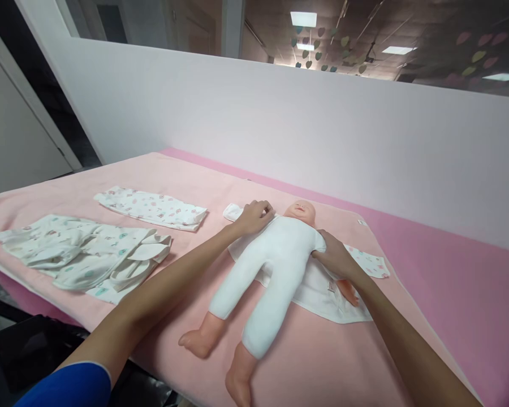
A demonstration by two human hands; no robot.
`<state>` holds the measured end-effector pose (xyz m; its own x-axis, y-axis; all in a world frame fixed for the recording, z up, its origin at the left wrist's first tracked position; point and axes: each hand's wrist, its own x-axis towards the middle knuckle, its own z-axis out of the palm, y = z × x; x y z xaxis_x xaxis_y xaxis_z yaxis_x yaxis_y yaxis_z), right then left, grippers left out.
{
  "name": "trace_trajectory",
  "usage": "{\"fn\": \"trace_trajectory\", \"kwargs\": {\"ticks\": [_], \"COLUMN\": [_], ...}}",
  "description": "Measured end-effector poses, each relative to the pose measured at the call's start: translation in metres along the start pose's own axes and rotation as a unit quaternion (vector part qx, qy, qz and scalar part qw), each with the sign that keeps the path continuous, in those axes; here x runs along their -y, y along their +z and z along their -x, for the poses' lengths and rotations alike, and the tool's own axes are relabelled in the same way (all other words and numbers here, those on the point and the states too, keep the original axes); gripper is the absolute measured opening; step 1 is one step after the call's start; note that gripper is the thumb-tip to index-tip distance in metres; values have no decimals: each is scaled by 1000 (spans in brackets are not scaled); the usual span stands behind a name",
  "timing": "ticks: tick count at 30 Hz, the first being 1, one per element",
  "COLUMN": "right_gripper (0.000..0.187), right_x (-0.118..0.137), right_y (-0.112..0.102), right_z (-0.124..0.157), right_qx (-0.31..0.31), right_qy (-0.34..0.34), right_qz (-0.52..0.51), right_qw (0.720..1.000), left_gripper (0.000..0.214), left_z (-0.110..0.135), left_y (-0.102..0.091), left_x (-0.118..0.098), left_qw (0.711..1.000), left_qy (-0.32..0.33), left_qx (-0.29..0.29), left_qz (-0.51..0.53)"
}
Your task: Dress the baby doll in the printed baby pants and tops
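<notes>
A baby doll (pixel 275 249) with a white cloth body lies on its back, its head away from me and its feet towards me. Spread open beneath it is a white baby shirt (pixel 326 302), with a printed part (pixel 371 263) showing on the right. My left hand (pixel 257 217) is by the doll's shoulder on the left, over the shirt's sleeve; its fingers are curled, and what they pinch is hidden. My right hand (pixel 333 253) grips the doll's upper arm at the other shoulder. Below that wrist the doll's hand (pixel 348 292) shows.
Folded white printed baby clothes (pixel 85 249) lie on the left of the pink mat (pixel 186 294). Behind them is another folded printed garment (pixel 152 208). A white partition wall (pixel 280 118) rises along the table's far side. A dark object (pixel 34 345) stands below the near left edge.
</notes>
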<state>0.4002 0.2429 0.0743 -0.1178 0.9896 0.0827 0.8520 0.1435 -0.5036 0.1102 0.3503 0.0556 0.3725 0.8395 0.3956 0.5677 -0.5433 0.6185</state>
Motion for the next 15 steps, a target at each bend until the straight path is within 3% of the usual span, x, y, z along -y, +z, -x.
{"fn": "trace_trajectory", "kwargs": {"ticks": [3,7,11,15], "right_gripper": [57,70,62,54], "right_x": [-4,-4,-6,-28], "right_y": [6,9,-11,-34], "right_z": [-1,-5,5,26], "right_qx": [36,68,81,58], "right_qy": [24,40,30,115], "right_qz": [2,30,32,29], "right_qw": [999,996,996,991], "left_gripper": [37,62,65,60], "left_z": [-1,3,8,11], "left_y": [4,11,16,13], "left_x": [16,31,30,22], "left_qw": [998,992,989,988], "left_qy": [-22,-63,-66,-71], "left_qx": [2,67,70,65], "left_qz": [-52,-83,-112,-122]}}
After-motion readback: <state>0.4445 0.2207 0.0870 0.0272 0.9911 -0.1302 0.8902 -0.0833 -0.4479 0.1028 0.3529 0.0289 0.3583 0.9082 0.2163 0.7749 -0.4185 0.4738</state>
